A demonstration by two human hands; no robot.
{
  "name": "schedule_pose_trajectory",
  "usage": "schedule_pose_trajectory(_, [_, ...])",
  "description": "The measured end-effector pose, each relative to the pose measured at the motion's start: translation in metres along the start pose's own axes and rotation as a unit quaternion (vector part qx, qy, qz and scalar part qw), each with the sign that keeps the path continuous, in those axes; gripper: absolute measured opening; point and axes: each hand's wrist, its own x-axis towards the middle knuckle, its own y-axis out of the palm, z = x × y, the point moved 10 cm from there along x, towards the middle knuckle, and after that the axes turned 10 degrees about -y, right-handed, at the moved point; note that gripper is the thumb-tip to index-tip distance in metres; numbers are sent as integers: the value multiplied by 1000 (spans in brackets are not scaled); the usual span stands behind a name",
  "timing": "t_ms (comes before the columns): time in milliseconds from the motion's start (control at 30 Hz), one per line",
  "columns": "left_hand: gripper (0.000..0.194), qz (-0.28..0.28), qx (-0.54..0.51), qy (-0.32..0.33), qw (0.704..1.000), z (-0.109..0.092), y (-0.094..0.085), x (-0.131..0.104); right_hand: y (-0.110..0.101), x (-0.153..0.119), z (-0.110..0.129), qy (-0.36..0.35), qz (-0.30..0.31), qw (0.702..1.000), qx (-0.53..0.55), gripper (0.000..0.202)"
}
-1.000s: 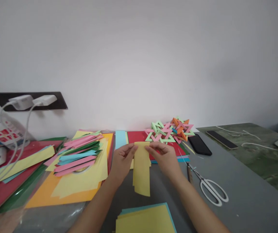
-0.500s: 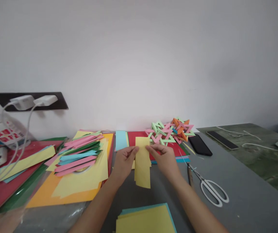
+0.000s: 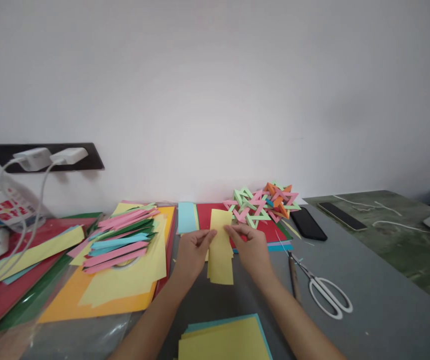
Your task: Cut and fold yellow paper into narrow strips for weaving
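Note:
A strip of yellow paper (image 3: 221,255) hangs upright above the grey table, pinched at both long edges. My left hand (image 3: 191,254) grips its left edge between thumb and forefinger. On the opposite edge my right hand (image 3: 251,248) pinches it the same way. A second yellow layer peeks out at the strip's lower left. Below the hands lies a stack of yellow and blue paper (image 3: 224,341). Behind the strip are red sheets (image 3: 206,216) and folded paper stars (image 3: 250,205) in green, pink and orange.
White-handled scissors (image 3: 329,297) and a thin brown-handled tool (image 3: 294,277) lie right of my right hand. Two phones, one black (image 3: 308,223), rest farther right. Coloured paper strips (image 3: 124,240) pile on yellow sheets at left. Chargers (image 3: 70,155) with white cables hang from the wall socket.
The yellow strip's lower end has shifted slightly up and its top tilts a little differently. Both hands keep their pinch on it. The view has moved very slightly.

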Motion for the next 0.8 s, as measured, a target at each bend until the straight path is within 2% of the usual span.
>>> schedule_pose_trajectory(100, [32, -36, 0, 10, 999, -3, -7, -1, 5, -4, 6, -13, 3, 1000, -15, 23])
schedule_pose_trajectory(200, [32, -46, -1, 14, 999, -4, -9, -2, 5, -8, 14, -33, -5, 999, -28, 24])
schedule_pose_trajectory(433, [33, 8, -22, -11, 1000, 4, 2, 2, -5, -6, 8, -22, -45, 999, -20, 28])
schedule_pose_trajectory(533, [33, -11, -6, 3, 1000, 1, -3, 1, 0, -5, 2, -6, -22, 1000, -13, 27])
schedule_pose_trajectory(667, [32, -45, -10, -1, 999, 2, -11, 1, 7, -7, 5, -19, -2, 1000, -15, 24])
schedule_pose_trajectory(800, [31, 1, -30, -12, 999, 7, -1, 3, 3, -8, 9, -23, -22, 999, -34, 25])
